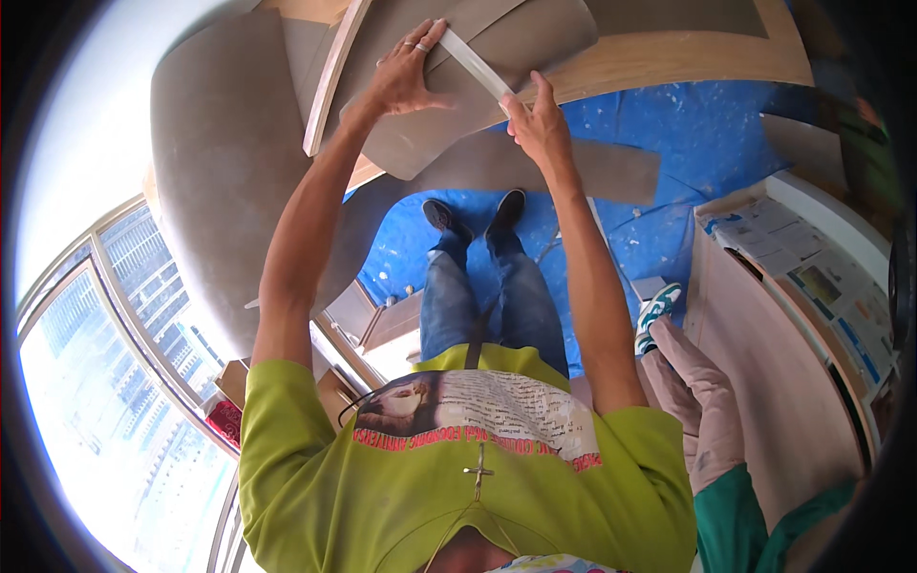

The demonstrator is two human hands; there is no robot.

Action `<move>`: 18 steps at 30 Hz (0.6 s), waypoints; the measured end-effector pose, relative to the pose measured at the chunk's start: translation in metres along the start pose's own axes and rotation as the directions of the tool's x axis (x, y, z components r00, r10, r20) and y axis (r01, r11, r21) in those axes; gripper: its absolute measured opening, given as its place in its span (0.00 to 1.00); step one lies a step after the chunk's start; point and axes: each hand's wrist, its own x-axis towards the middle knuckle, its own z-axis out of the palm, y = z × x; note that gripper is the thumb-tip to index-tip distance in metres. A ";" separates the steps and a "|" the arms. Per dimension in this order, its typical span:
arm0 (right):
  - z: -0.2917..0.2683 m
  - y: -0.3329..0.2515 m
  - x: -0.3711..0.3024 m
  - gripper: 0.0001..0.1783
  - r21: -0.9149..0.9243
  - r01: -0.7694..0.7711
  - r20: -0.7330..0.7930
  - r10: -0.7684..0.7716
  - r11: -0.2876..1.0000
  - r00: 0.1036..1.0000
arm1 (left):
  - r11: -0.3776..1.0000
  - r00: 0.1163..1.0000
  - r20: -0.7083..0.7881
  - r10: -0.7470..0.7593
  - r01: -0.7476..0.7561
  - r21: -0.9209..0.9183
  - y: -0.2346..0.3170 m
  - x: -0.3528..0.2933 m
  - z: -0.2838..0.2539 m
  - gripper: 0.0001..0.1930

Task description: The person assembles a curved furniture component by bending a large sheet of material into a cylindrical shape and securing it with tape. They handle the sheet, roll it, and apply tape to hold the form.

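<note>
A narrow white strip [478, 62] lies slantwise across a grey-brown sheet [420, 134] on the work surface. My left hand [406, 76] is at the strip's far left end, its fingers stretched out and its thumb spread apart. Two rings show on its fingers. The strip's near right end is held by my right hand [540, 129], with the thumb side against it and the index finger pointing up. Whether the strip is a straightedge or a trim piece I cannot make out. A pale wooden edge [334, 81] stands beside my left wrist.
A large grey-brown sheet [215, 162] curves along the left, near the window [134, 382]. Blue plastic covering [707, 124] lies on the floor, with another brown piece [611, 170] over it. At right, a person's pink trouser leg [712, 392] is beside a pinkish panel [764, 334].
</note>
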 end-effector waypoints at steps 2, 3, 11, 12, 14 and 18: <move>0.006 0.006 0.002 0.45 -0.037 -0.057 -0.004 0.056 0.998 0.998 | 1.000 1.000 0.013 -0.006 0.006 -0.008 -0.002 -0.001 -0.001 0.67; 0.008 0.007 0.006 0.45 -0.053 -0.080 -0.011 0.080 0.995 0.997 | 1.000 1.000 0.009 -0.002 0.002 0.005 -0.002 -0.002 -0.002 0.67; 0.008 0.017 0.030 0.37 -0.162 0.028 0.033 -0.023 0.986 0.999 | 0.999 0.999 0.035 0.009 -0.008 -0.036 0.006 0.004 -0.010 0.68; 0.008 0.022 0.034 0.37 -0.205 0.079 0.003 -0.080 0.976 0.997 | 0.997 0.998 0.063 -0.029 0.024 0.067 0.014 0.006 -0.013 0.69; 0.013 0.038 0.043 0.40 -0.255 0.137 -0.072 -0.160 0.957 0.984 | 0.957 0.988 0.111 -0.103 0.069 0.280 0.035 0.015 -0.020 0.69; 0.029 0.086 0.066 0.44 -0.093 0.205 -0.110 -0.215 0.974 0.971 | 0.983 0.992 -0.056 -0.112 0.119 0.143 0.069 0.038 0.002 0.71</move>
